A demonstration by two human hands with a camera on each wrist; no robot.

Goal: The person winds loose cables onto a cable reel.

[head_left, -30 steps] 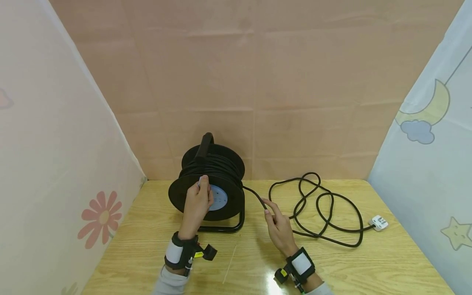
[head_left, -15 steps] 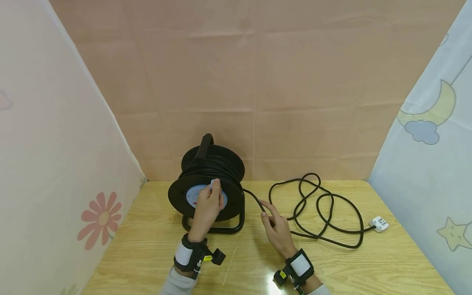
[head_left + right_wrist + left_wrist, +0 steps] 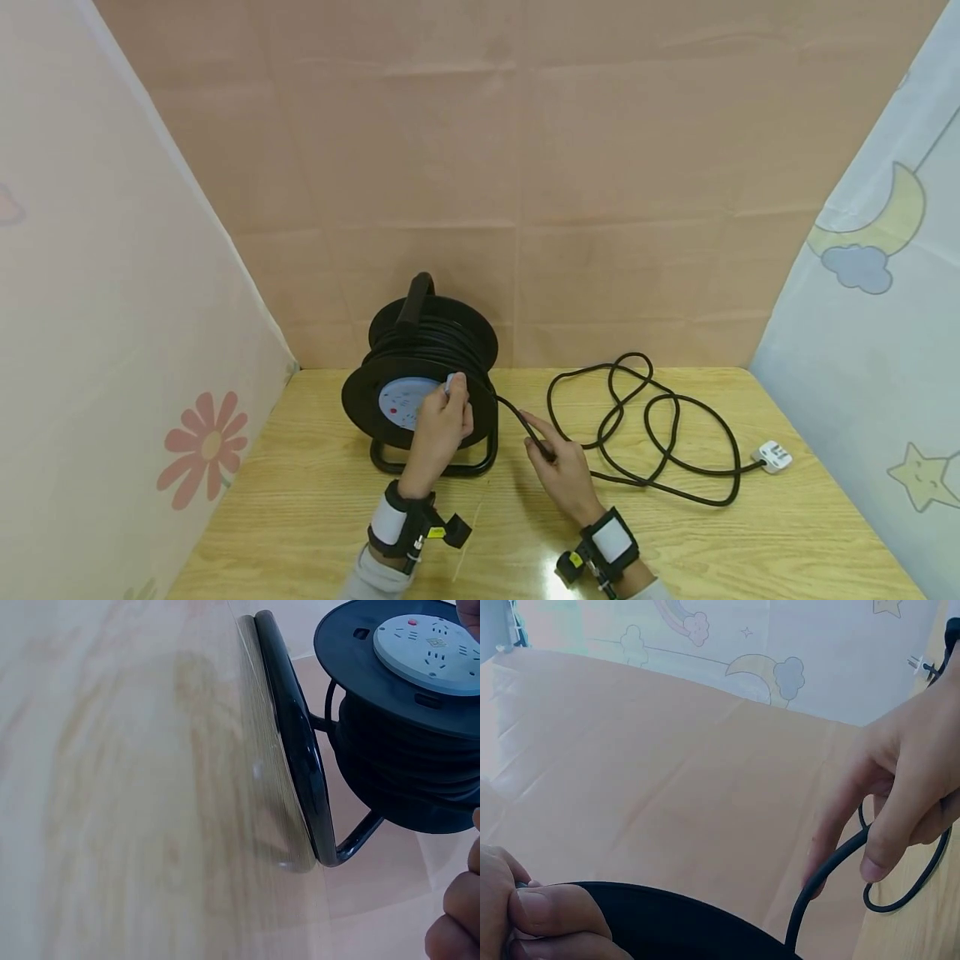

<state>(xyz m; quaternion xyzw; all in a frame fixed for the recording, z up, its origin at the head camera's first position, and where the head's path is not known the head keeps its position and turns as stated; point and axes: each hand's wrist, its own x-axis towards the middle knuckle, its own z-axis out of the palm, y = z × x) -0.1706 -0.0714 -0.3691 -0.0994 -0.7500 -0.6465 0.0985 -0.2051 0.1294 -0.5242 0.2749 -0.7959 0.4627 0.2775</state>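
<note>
A black cable reel (image 3: 367,404) with a pale blue socket panel (image 3: 402,403) stands on its tube frame on the wooden table. My left hand (image 3: 442,425) grips the small blue crank knob (image 3: 449,382) at the right side of the panel. Dark cable (image 3: 516,409) leaves the reel's right side and runs into my right hand (image 3: 564,473), which holds it between thumb and fingers. The left wrist view shows the cable (image 3: 819,877) bending up to that thumb. In the right wrist view the wound turns (image 3: 405,761) lie under the flange, and curled fingers (image 3: 457,915) show at the edge.
Loose cable loops (image 3: 675,417) spread over the table (image 3: 675,550) right of my right hand, ending in a white plug (image 3: 772,456). A brown paper backdrop (image 3: 630,208) rises close behind the reel. Patterned sheets (image 3: 112,333) stand along both sides.
My left hand has carried the crank knob rightward and slightly down around the reel's face, uncovering the socket panel. My right hand has shifted slightly left, with the cable now deeper in its grasp.
</note>
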